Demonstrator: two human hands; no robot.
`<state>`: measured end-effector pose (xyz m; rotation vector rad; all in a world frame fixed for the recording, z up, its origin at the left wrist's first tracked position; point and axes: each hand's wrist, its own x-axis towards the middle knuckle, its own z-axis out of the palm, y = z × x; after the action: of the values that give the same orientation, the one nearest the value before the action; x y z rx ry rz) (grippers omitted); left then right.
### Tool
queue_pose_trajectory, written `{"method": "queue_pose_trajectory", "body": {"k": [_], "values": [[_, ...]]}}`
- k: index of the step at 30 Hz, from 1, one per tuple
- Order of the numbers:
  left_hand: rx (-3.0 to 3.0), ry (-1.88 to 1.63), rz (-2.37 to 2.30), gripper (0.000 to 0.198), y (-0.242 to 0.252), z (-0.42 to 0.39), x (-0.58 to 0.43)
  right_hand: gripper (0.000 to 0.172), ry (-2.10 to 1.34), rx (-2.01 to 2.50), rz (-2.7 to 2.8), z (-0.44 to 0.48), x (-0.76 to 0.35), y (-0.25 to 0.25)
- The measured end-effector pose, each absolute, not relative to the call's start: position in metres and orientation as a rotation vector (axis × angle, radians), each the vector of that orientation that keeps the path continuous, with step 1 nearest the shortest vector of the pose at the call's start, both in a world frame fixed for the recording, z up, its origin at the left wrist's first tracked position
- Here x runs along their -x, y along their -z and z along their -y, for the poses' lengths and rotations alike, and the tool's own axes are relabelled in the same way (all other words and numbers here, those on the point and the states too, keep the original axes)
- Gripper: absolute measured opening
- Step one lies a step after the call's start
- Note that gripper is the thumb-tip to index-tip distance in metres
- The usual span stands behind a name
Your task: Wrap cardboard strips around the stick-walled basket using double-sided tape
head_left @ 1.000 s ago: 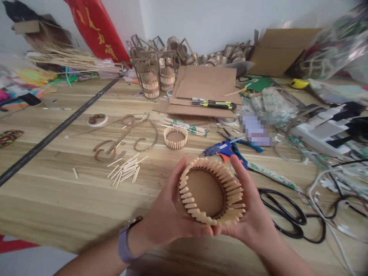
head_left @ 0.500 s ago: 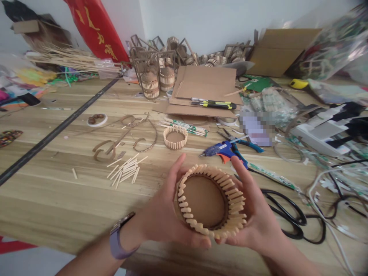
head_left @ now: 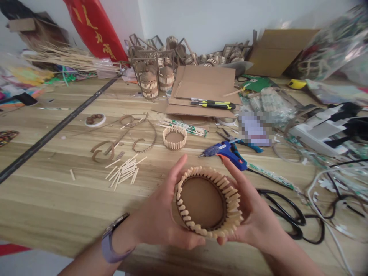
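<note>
wooden stick ring sits cupped between left hand and right hand, both gripping it.

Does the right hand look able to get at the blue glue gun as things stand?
Probably yes: the glue gun lies just beyond the right hand, nothing between, though that hand helps hold the stick-rimmed ring.

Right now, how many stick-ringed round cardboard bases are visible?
2: one cardboard base between left hand and right hand; a second base on the wooden table. Rear pile may hide more.
</note>
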<state>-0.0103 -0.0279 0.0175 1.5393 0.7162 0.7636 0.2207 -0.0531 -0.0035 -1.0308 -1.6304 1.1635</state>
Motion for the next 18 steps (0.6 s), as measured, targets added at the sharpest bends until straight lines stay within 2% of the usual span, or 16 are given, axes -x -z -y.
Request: {"method": "queue_pose_trajectory", "body": {"k": [2,7,11,15,18], "values": [[-1.511,-0.786,-0.787,0.138,-0.019,0.027,0.011,0.111,-1.144,1.054,1.631,0.05,-0.223,0.001],[-1.465,-0.822,-1.102,0.122,-0.02,0.02,0.022,0.055,-0.822,1.27,1.964,0.046,-0.236,-0.005],[-1.558,-0.823,-1.356,0.11,-0.007,0.01,0.037,0.025,-0.579,1.298,2.403,0.054,-0.238,-0.007],[-1.677,-0.791,-1.541,0.11,0.006,0.001,0.042,0.008,-0.344,1.322,2.566,0.061,-0.234,0.0],[-1.736,-0.767,-1.575,0.11,0.01,-0.003,0.037,0.011,-0.153,1.307,2.596,0.061,-0.234,0.007]]}}
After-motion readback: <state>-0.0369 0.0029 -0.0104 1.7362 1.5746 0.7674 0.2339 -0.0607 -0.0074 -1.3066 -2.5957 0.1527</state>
